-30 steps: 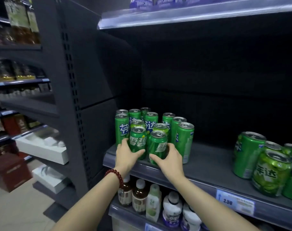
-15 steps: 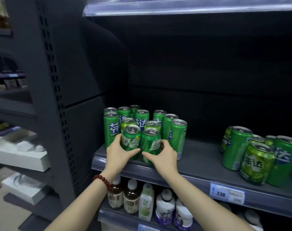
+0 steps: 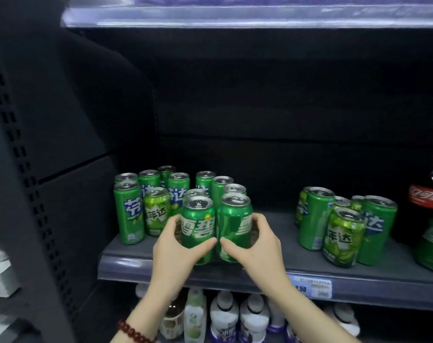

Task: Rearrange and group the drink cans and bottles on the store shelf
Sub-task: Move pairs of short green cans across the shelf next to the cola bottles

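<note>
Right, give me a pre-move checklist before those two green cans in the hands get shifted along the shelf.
1. Left hand grips the left front can, thumb across its front: ok.
2. Right hand grips the right front can: ok.
3. Both held cans upright, side by side: ok.
4. Whether the held cans are lifted off the shelf or still standing on it: cannot tell, the hands hide their bases.
5. Bare shelf to the right, before the right-hand can group: ok.
6. Cans sorted by label: not ok; the lime-patterned can stands among the tall green cans behind.
</note>
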Tool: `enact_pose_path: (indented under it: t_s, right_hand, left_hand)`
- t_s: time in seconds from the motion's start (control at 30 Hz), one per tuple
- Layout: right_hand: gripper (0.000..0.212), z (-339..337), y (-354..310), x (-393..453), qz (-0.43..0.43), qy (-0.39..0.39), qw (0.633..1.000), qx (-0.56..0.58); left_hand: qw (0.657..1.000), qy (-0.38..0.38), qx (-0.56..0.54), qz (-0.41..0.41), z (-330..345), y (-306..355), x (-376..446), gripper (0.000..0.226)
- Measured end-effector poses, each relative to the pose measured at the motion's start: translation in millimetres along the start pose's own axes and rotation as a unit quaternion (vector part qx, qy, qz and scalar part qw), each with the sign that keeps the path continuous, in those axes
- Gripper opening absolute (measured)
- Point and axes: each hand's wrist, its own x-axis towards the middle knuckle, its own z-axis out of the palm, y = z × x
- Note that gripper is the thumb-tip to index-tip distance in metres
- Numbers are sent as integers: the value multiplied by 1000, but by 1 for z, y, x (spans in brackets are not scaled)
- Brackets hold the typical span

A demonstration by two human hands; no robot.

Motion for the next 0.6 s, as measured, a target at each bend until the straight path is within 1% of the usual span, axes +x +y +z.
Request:
enact_pose_path:
  t_s: [0.23,0.27,0.33,0.4,0.5,0.6]
  right_hand:
    - [51,-80,15,-14,28,50,998,-13]
    - [50,-89,15,-14,30,55,998,-14]
    - [52,-121,20,-17,31,76,996,-18]
    - [53,-156,26,-20,30,92,995,-19]
    - [52,-213,35,-27,27,106,994,-21]
    - [50,-272,45,-35,22,115,993,-28]
  left_hand:
    - [998,-56,-20,16,71,36,-15,71]
    - [998,-63,-24,20,79,41,-17,69]
    - [995,-83,-34,37,104,60,-27,57]
    - [992,-106,-47,47,130,80,-39,53]
    - [988,-127,-75,47,172,107,-60,55]
    - [985,-138,-95,42,216,136,-87,62]
